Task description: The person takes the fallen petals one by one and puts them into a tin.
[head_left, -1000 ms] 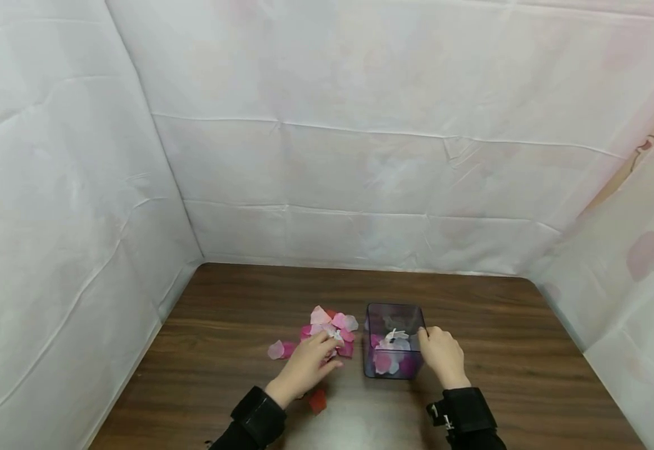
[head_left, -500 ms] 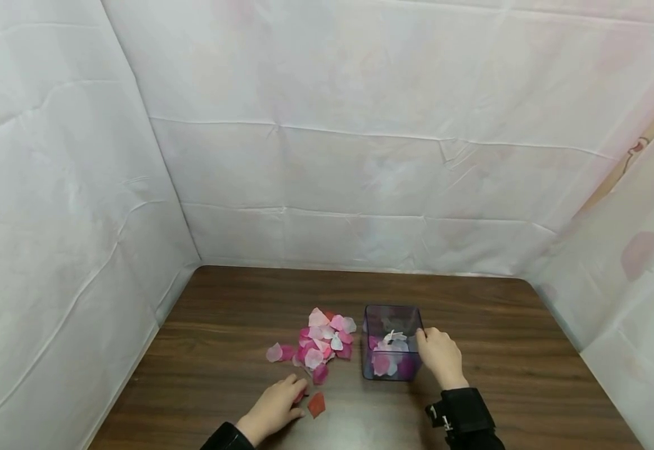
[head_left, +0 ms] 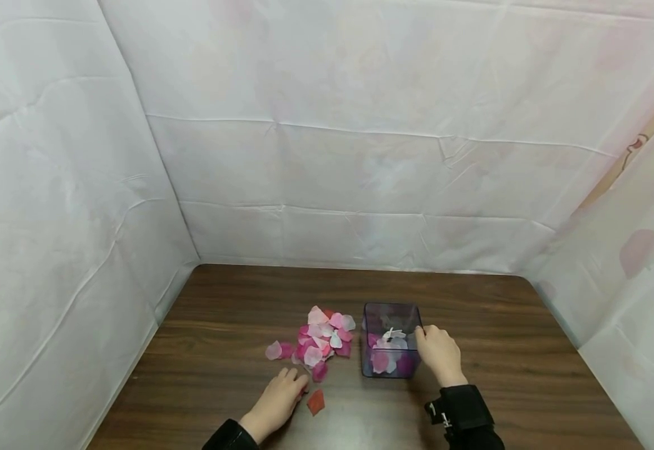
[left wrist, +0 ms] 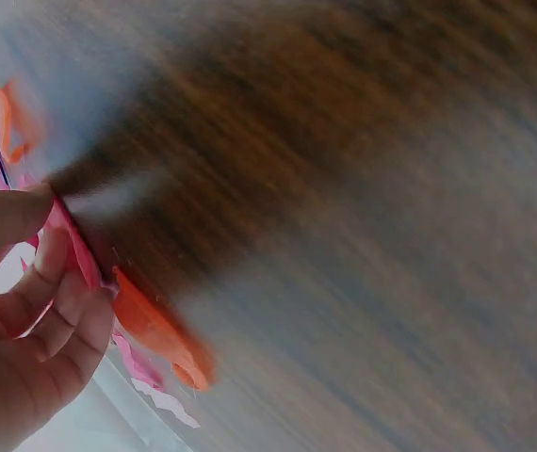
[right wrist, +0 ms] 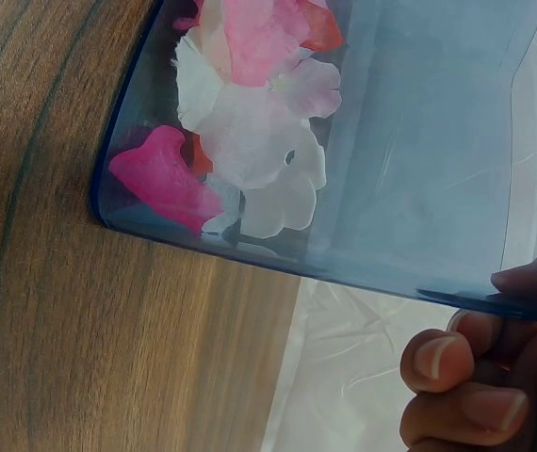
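Note:
My left hand [head_left: 277, 401] is low on the table, left of a loose red-orange petal [head_left: 316, 402]. In the left wrist view, its thumb and fingers pinch a deep pink petal [left wrist: 78, 247], with an orange petal [left wrist: 160, 330] lying just beyond the fingertips. A heap of pink, white and red artificial petals [head_left: 312, 356] lies above that hand. To the right of the heap stands a clear purplish plastic box [head_left: 380, 317] with more petals [right wrist: 254, 137] in its bottom. My right hand [head_left: 441, 355] grips the box's right rim, thumb inside and fingers outside.
The brown wood-grain table [head_left: 507, 350] bears everything. White cloth walls [head_left: 316, 162] enclose its back and sides. A pale petal [head_left: 273, 350] lies at the heap's left end.
My left hand has moved from the heap down and left toward the loose red-orange petal, uncovering the heap. It has shifted only slightly since half a second ago. My right hand stays on the box.

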Demonstrator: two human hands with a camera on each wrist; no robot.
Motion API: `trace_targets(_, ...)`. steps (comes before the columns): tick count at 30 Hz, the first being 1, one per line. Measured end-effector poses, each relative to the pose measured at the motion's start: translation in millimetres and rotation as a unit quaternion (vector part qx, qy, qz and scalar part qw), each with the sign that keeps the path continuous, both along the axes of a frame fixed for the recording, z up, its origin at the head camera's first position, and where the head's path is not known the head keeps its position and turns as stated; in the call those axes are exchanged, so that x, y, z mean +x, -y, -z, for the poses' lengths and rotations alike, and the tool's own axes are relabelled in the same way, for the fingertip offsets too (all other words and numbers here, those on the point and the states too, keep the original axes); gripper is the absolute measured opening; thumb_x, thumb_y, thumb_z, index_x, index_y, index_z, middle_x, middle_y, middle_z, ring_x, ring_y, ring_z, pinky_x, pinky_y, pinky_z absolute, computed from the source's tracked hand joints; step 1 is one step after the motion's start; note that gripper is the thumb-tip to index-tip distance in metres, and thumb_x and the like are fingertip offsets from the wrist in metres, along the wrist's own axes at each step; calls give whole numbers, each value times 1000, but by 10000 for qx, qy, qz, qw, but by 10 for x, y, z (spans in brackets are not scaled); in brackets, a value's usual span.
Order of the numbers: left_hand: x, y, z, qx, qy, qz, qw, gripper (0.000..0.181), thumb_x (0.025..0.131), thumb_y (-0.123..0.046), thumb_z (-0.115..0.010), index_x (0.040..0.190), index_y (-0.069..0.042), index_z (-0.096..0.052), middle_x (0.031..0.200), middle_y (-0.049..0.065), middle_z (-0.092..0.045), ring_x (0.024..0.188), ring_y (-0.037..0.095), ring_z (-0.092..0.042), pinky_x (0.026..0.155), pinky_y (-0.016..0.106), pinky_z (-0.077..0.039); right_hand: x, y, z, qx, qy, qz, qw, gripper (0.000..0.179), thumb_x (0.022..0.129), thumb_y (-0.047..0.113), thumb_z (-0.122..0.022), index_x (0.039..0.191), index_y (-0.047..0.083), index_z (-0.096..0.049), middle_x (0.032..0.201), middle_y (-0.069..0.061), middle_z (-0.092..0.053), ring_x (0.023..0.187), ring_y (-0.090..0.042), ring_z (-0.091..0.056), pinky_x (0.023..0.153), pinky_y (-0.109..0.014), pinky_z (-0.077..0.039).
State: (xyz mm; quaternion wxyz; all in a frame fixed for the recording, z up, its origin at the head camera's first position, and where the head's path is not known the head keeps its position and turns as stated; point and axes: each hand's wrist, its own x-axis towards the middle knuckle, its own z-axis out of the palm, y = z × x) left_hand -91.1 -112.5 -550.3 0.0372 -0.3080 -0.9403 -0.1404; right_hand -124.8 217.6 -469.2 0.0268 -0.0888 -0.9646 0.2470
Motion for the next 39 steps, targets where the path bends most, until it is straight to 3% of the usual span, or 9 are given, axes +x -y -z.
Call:
trace_targets(6, -38, 6, 30, 224, 43, -121, 9997, 21, 77, -4, -71, 89, -14, -57, 89, 0, -49, 78, 17, -50, 58, 25, -42, -5, -1, -3, -23, -12, 21, 10000, 41, 95, 24, -38, 56, 11, -41, 58, -4, -46, 55, -19, -47, 49, -30, -31)
trace_targets(9, -57, -1, 31, 316, 79, -177, 9993, 15, 82, -5, -66, 89, -13, -57, 90, -1, -50, 79, 16, -51, 60, 26, -45, -2, 0, -4, -32, -8, 20, 10000, 41, 95, 24, -38, 57, 10, -42, 59, -5, -48, 56, -20, -48, 49, -31, -32)
trace_targets(13, -69, -13, 16, 380, -106, -118, 9992, 8, 86, -6, -59, 91, -12, -59, 85, -1, -55, 79, 16, -57, 63, 27, -47, -4, 1, -5, 34, -85, -12, 10000, 41, 95, 23, -40, 57, 9, -45, 65, -10, -57, 60, -24, -56, 49, -35, -36)
trace_targets(16, -86, -28, -12, 424, -364, -95, 9984, 11, 83, -5, -62, 93, -10, -61, 82, 1, -60, 78, 16, -60, 64, 27, -49, -11, 4, -3, 39, -83, -28, 10000, 41, 95, 24, -40, 57, 10, -44, 65, -10, -57, 60, -24, -57, 49, -35, -36)
trace_targets(19, -136, -63, -78, 628, -474, -202, 9967, 12, 82, -5, -66, 92, -11, -63, 81, 1, -63, 74, 15, -61, 62, 26, -49, -12, 7, -7, 5, -39, -17, 10000, 42, 96, 24, -39, 56, 10, -42, 60, -6, -51, 57, -21, -52, 49, -32, -34)
trace_targets(23, -249, -131, -215, 1064, -235, -378, 9933, 7, 83, -10, -68, 90, -10, -65, 81, 0, -65, 73, 11, -62, 63, 24, -50, -3, 5, -14, -21, 1, -8, 10000, 42, 96, 25, -38, 56, 11, -41, 58, -4, -47, 56, -19, -48, 49, -30, -32)
trace_targets(27, -359, -204, -302, 1348, -232, -412, 9897, 5, 84, -10, -68, 87, -7, -67, 81, 1, -67, 74, 10, -63, 65, 22, -52, 7, 3, -22, -14, -11, -48, 10000, 42, 96, 24, -38, 57, 11, -41, 58, -4, -45, 56, -19, -47, 50, -31, -31)
trace_targets(32, -441, -312, -360, 1594, -345, -471, 9855, 14, 84, -3, -67, 97, -6, -66, 89, 6, -70, 79, 15, -66, 72, 29, -55, 6, 6, -26, 5, -31, -39, 10000, 42, 96, 24, -39, 57, 11, -41, 58, -4, -47, 56, -20, -48, 50, -31, -32)
trace_targets(39, -484, -385, -553, 2108, -559, -919, 9716, 25, 84, 0, -66, 107, -10, -64, 79, 1, -62, 61, 3, -49, 54, 17, -44, 18, 21, -3, -77, 21, -6, 10000, 41, 95, 25, -38, 57, 10, -41, 58, -4, -45, 55, -19, -46, 49, -30, -31)
